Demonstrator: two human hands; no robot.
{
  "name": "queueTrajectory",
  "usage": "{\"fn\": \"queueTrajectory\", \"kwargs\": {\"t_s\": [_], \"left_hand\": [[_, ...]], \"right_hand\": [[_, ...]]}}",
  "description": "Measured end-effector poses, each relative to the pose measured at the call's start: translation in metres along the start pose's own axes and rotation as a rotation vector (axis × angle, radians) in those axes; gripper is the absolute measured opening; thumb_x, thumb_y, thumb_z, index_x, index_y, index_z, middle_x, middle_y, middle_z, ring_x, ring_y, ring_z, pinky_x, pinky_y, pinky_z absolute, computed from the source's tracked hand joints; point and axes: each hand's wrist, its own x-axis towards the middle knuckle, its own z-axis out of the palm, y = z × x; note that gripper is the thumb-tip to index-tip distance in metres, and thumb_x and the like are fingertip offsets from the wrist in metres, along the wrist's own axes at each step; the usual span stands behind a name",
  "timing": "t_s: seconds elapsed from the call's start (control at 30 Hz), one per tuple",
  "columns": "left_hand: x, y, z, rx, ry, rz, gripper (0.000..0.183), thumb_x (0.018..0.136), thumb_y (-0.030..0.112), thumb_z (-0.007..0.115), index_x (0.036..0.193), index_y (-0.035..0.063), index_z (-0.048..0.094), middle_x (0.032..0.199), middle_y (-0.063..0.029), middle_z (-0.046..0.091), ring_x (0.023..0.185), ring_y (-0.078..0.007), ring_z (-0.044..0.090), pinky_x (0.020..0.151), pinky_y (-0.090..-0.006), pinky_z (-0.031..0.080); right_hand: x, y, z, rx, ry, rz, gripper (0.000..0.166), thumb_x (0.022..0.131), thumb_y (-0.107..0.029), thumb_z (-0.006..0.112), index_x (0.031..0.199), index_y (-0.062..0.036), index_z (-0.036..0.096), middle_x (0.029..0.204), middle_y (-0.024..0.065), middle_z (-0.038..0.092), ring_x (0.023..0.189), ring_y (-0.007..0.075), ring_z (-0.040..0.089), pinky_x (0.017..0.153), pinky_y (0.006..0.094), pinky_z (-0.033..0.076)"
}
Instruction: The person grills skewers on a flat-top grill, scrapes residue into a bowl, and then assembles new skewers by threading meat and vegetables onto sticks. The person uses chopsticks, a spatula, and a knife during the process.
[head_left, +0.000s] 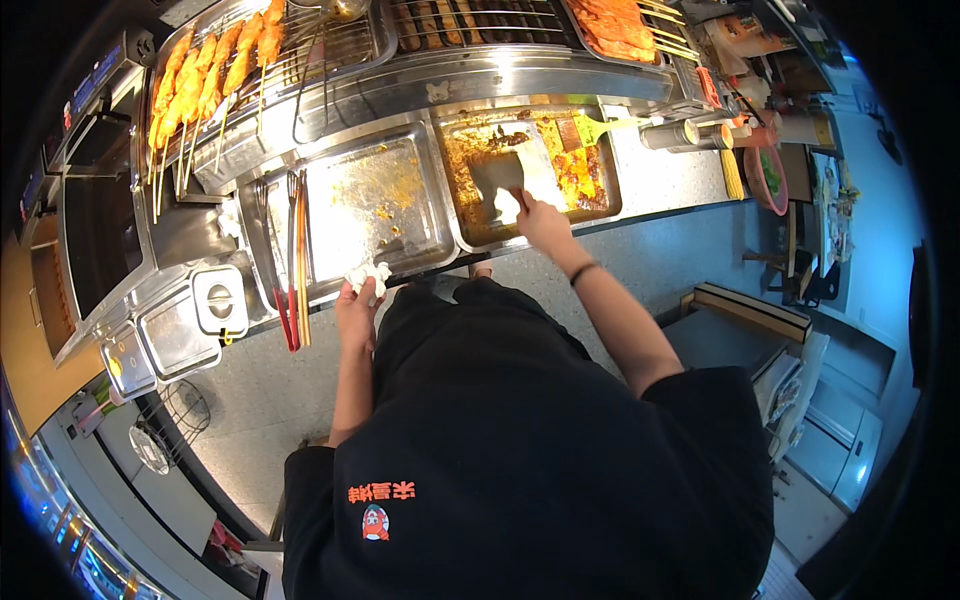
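My right hand grips the handle of a wide flat metal scraper, whose blade lies over the right steel tray. Brown and orange sauce residue coats that tray, and a basting brush with a green handle rests across its far right part. My left hand pinches a crumpled white tissue or cloth at the near edge of the left steel tray. Some orange residue spots the left tray. Red-handled tongs and wooden chopsticks lie across its left side.
Skewered meat stands on a rack at the back left, with more raw skewers at the back right beyond a grill. Cylindrical containers and a corn cob sit on the right. Lidded steel pans are at the left.
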Motion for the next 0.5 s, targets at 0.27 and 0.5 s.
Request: {"fn": "queueTrajectory", "kwargs": {"t_s": [0.27,0.5], "left_hand": [[-0.002,0.001,0.001,-0.006,0.023,0.028,0.017,0.084,0.013,0.055,0.100,0.0081,0.056,0.094,-0.0006,0.060,0.083,-0.0103,0.055,0.073,-0.0291,0.044],[-0.003,-0.002,-0.003,0.010,0.028,0.016,0.016,0.083,0.012,0.055,0.099,0.0096,0.055,0.094,0.0006,0.059,0.084,-0.0111,0.054,0.077,-0.0313,0.043]], "right_hand": [[0.064,-0.014,-0.062,-0.081,-0.092,-0.085,0.032,0.079,-0.029,0.049,0.089,-0.0031,0.063,0.077,0.0252,0.059,0.076,0.0388,0.058,0.068,0.0424,0.046],[0.032,-0.007,-0.063,0.103,-0.033,-0.048,0.028,0.081,-0.027,0.049,0.090,-0.0052,0.064,0.074,0.0221,0.059,0.070,0.0375,0.057,0.066,0.0397,0.047]]}}
